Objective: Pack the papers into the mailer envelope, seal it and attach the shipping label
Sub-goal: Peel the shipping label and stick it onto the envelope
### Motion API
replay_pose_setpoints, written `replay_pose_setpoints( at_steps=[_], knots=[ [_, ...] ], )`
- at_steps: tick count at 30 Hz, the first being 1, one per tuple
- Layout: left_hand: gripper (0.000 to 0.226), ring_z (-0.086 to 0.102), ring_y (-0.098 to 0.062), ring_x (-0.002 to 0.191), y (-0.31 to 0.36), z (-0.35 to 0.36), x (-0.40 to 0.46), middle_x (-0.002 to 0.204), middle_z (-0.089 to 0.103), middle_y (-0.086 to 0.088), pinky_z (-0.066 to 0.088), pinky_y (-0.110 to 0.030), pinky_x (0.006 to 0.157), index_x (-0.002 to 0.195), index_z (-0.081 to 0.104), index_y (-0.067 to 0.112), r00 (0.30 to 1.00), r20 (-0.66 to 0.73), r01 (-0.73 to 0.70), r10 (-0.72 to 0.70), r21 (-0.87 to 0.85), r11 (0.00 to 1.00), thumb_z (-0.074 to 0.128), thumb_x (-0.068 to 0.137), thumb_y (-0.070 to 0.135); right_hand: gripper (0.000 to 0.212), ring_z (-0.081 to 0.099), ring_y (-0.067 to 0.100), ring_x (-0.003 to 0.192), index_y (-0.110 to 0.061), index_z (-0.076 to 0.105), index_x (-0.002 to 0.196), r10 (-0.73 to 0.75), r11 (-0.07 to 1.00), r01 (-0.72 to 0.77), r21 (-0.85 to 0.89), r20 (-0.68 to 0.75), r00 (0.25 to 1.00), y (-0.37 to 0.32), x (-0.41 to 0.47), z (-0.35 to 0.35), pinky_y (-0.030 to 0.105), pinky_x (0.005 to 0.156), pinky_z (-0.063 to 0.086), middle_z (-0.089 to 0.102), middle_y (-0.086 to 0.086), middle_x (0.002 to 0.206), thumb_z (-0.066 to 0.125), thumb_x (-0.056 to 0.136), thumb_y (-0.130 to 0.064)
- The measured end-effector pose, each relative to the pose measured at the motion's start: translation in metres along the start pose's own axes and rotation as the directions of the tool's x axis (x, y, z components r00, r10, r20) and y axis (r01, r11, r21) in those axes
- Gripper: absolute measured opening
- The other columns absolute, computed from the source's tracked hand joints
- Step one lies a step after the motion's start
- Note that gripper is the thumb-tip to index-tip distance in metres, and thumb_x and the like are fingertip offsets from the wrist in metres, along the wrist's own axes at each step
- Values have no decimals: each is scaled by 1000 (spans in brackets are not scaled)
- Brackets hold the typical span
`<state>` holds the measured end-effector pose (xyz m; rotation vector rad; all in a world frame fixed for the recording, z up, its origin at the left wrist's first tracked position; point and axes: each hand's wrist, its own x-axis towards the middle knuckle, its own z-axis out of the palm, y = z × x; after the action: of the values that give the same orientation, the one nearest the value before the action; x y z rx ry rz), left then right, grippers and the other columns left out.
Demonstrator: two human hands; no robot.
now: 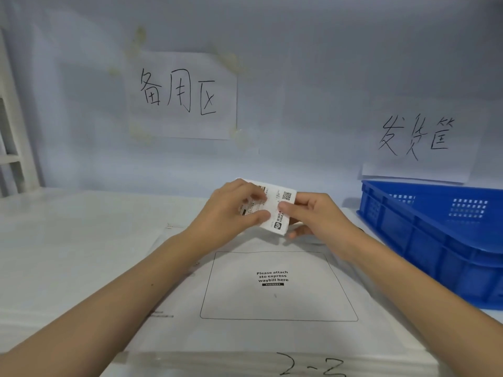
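Observation:
A white mailer envelope [239, 333] lies flat on the table in front of me, its printed waybill box facing up. Above its far edge I hold a small white shipping label [283, 210] with a QR code and black print. My left hand [231, 210] pinches the label's left side between thumb and fingers. My right hand [318, 216] pinches its right edge, thumb on top and fingers underneath. The papers are not visible.
A blue plastic crate [435, 240] stands on the right, close to my right forearm. Two handwritten paper signs [182, 93] hang on the back wall. A white shelf frame [13, 137] stands at the far left. A strip marked "2-3" runs along the table's front edge [310, 365].

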<state>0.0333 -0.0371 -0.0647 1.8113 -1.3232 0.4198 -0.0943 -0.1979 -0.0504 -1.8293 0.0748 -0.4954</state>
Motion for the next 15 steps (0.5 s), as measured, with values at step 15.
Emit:
replay_pose_setpoints(
  at_steps=[15],
  knots=[
    [39,66,-9,97,19,-3,-6,116,60,11,54,-30,92,106,58,27,973,185,188,-134,-316,930,85,77,27,32,70,34,98,-5,71,110,10,995,-18,96,83,997,-2,-7,3,42,80,56,73,19,105,66,90,-29]
  ],
)
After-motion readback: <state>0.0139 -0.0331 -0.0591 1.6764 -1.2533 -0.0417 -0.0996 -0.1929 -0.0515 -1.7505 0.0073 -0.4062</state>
